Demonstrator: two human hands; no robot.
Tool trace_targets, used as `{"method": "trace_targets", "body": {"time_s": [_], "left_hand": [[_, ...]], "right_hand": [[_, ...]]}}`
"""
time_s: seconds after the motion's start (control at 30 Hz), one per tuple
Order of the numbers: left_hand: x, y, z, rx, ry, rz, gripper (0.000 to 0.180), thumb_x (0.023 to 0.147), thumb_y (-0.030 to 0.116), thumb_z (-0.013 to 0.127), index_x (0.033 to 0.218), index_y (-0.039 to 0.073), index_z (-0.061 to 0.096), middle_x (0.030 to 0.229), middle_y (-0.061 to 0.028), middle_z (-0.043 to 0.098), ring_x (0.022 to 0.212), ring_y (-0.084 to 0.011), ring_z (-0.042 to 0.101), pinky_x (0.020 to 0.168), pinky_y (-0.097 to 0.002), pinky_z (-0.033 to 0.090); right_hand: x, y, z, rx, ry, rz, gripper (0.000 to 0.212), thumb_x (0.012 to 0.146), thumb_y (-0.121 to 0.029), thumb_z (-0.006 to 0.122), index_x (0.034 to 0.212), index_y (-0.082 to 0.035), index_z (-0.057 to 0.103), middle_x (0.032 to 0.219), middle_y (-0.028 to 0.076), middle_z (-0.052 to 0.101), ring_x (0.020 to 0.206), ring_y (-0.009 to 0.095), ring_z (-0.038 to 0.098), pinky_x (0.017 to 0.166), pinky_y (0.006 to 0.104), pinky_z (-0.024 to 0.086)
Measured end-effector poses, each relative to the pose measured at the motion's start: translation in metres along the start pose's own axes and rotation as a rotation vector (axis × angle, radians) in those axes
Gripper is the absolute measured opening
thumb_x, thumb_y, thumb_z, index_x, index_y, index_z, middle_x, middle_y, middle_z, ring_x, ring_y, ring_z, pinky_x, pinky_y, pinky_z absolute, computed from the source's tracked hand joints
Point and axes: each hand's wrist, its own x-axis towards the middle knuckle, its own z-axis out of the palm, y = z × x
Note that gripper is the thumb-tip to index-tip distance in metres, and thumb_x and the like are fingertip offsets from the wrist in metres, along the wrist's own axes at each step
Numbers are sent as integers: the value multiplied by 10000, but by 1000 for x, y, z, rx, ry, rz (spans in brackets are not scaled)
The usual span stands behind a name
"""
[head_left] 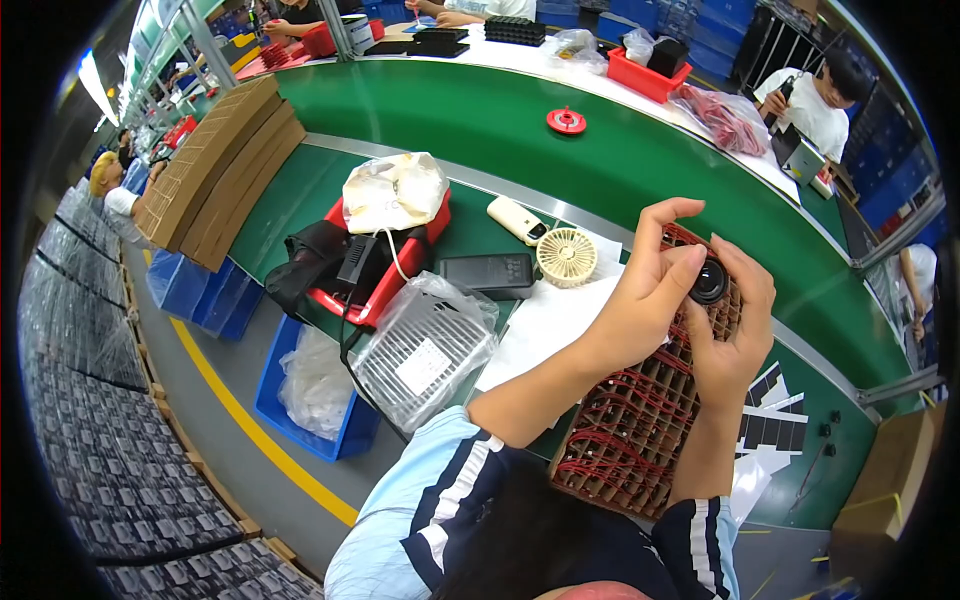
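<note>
A small black round part with a domed centre, like a small speaker [708, 282], is held above a cardboard divider grid. My right hand [735, 345] is closed around it, with the thumb on its near side and the fingers along its right. My left hand [645, 300] pinches at the part's left edge, its thumb next to the rim and its index finger raised and bent. Below both hands lies the divider grid [625, 425], its many cells filled with red wires [615, 400]. The part's underside is hidden.
Left of the grid are white sheets [550, 320], a handheld fan [567, 257], a black box [488, 272], a bagged stack [425, 355] and a red bin [435, 215]. Black-and-white strips [775, 425] lie right. A red disc [566, 121] sits on the green belt [470, 110]; co-workers sit beyond.
</note>
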Motion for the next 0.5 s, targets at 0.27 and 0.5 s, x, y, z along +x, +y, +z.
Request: {"method": "trace_targets", "body": {"time_s": [0.27,0.5], "left_hand": [[8,-5,-7,93,-1,-72,329,918,231,384,1216,103,325,885,-7,517,661,-17,470,541,-138,359],[4,-21,-2,-93,39,63,270,904,147,422,1150,89,326,931,-42,491,751,-54,512,625,-176,452]], "right_hand": [[1,3,-4,-71,-83,-99,390,612,-12,677,989,-27,574,985,96,569,932,251,519,821,348,380],[-9,4,10,-34,16,15,447,602,20,675,1024,-40,540,1010,92,558,935,251,507,815,333,384]]}}
